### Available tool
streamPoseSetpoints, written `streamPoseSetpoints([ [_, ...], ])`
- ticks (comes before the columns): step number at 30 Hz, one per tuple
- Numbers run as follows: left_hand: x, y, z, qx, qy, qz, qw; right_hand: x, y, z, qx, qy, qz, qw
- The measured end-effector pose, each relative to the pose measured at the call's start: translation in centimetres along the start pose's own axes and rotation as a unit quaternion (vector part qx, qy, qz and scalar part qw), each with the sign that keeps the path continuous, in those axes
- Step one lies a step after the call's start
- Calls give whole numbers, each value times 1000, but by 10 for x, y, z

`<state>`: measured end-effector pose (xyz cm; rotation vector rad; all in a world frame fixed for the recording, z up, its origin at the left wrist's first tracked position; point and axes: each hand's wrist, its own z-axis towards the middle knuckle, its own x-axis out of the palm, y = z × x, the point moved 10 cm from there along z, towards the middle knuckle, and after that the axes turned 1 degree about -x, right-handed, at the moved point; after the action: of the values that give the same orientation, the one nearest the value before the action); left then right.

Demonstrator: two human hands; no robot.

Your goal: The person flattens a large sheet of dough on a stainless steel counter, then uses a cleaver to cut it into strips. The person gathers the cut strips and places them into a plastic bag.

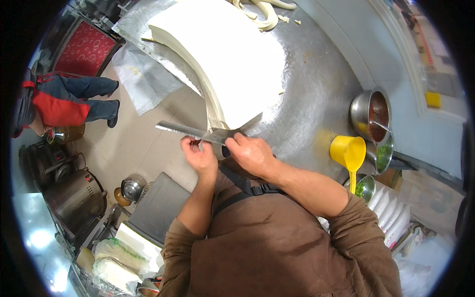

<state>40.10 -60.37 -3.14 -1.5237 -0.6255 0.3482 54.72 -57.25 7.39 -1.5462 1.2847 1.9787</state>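
Observation:
A long knife (182,129) lies across the space before my apron, its blade pointing left. My right hand (254,154) grips it at the right end. Under the blade, my left hand (202,156) has curled fingers close to the metal; whether they pinch it is hidden. Just beyond the knife rests a thick white slab (237,63), probably dough, overexposed on top and with a curved left side. Its near corner comes close to the blade. Thick pale strips (269,16) lie beyond the slab.
The slab rests on a steel worktop (315,59). At right are a yellow ladle (347,152), a steel bowl of red sauce (379,115), bowls of chopped greens (382,157) and stacked white dishes (389,211). A person in a red apron (61,107) stands left, near a plastic sheet (144,78).

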Motion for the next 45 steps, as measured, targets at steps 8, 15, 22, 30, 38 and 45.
streamPoseSetpoints([
  [8, 113, -204, 40, 218, 133, 20, 967, -127, -22, -14, 165, -222, 244, 930],
  [15, 277, -242, 152, 59, 245, -26, 967, -164, -131, -70, 324, -390, 517, 690],
  [22, 195, -149, 114, -29, 312, 114, 943, -37, -206, -219, 522, -312, 531, 590],
  [30, -28, -72, 106, -283, 125, 226, 923, 23, -269, -217, 559, -256, 482, 624],
  [38, -97, -64, 117, -333, 114, 243, 904, -67, -214, -117, 396, -185, -17, 899],
  [45, -116, -36, 173, -378, 166, 267, 871, -13, -186, 3, 302, -57, -55, 950],
])
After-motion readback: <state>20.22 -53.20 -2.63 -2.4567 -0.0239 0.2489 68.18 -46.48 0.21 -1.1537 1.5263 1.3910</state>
